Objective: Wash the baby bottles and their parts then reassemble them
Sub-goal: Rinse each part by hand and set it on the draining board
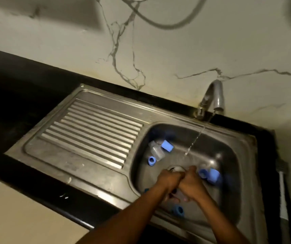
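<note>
- A ribbed drainboard (91, 127) is seen to the left of the sink basin (229, 152).
- A blue ring (151, 161), a clear bottle (156, 149) laid on its side and a blue cap (167, 146) are grouped at the basin's far left.
- The left hand (169, 178) and right hand (191, 182) are pressed together over the drain; whether anything is gripped cannot be told.
- A second blue ring (178, 210) is seen nearer, just beneath the wrists.
- A blue collar (202, 173) and second cap (213, 176) are found just right of the hands.
- A thin stream is released by the tap (215, 95).
</note>
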### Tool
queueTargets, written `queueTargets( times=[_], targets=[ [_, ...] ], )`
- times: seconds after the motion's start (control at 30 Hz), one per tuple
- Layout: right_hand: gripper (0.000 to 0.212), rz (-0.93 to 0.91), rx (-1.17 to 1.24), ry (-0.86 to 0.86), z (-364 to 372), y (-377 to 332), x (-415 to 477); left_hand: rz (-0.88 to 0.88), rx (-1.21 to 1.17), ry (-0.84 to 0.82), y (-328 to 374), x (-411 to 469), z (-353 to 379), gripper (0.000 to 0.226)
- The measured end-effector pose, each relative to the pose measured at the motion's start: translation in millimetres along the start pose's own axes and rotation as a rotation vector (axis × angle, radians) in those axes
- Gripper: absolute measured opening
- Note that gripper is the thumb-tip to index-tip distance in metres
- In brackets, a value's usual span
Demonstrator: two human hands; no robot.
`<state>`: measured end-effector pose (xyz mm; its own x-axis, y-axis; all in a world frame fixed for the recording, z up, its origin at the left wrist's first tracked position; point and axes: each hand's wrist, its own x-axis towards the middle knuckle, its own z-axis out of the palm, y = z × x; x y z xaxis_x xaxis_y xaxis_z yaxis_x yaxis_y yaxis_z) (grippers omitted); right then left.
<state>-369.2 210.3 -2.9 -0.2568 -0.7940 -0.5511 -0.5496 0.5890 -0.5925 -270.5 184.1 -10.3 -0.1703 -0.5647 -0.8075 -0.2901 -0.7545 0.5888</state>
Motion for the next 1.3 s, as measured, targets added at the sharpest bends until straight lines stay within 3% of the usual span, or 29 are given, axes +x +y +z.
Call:
queueTargets(
  times=[0.13,0.2,0.27,0.33,0.4,0.5,0.57,0.6,0.67,0.73,0.87,1.0,1.3],
  targets=[
    [0.071,-0.361,0.122,-0.150,6.1,-58.8,8.2,0.007,-0.407,-0.015,19.0,15.4,-79.7,0.045],
    [0.076,-0.514,0.096,-0.150,24.8,-105.6,17.4,0.029,-0.566,-0.025,39.6,12.7,-135.0,0.044],
    [0.068,-0.583,0.091,-0.125,52.4,-150.3,30.7,0.087,-0.554,-0.055,57.7,5.4,-187.8,0.038],
    [0.061,-0.637,0.154,-0.072,84.3,-196.9,52.6,0.156,-0.451,0.035,74.8,-4.9,-245.0,0.055],
    [0.064,-0.660,0.174,-0.074,110.8,-245.5,71.7,0.246,-0.286,0.231,81.8,0.7,-297.9,0.067],
    [0.068,-0.639,0.200,-0.069,155.1,-313.0,106.4,0.482,0.001,0.571,77.4,21.2,-374.5,0.044],
    [0.071,-0.609,0.185,-0.056,179.5,-342.5,127.5,0.616,0.183,0.578,75.3,32.8,-407.4,0.024],
    [0.072,-0.592,0.157,-0.048,192.2,-355.8,137.6,0.648,0.254,0.548,73.9,43.5,-421.8,0.038],
    [0.069,-0.587,0.097,-0.014,211.3,-373.1,154.9,0.678,0.320,0.520,73.8,60.7,-439.6,0.058],
    [0.067,-0.596,0.074,0.009,222.8,-380.0,166.1,0.701,0.341,0.500,74.4,73.4,-447.7,0.063],
    [0.073,-0.560,0.095,0.008,238.4,-373.1,178.0,0.650,0.254,0.467,72.5,90.7,-452.4,0.050],
    [0.077,-0.525,0.077,0.039,242.7,-362.6,181.9,0.702,0.321,0.539,70.9,96.2,-447.9,0.050],
    [0.082,-0.520,0.091,-0.017,241.0,-357.1,179.9,0.650,0.386,0.718,65.6,96.9,-429.9,0.023]
  ],
)
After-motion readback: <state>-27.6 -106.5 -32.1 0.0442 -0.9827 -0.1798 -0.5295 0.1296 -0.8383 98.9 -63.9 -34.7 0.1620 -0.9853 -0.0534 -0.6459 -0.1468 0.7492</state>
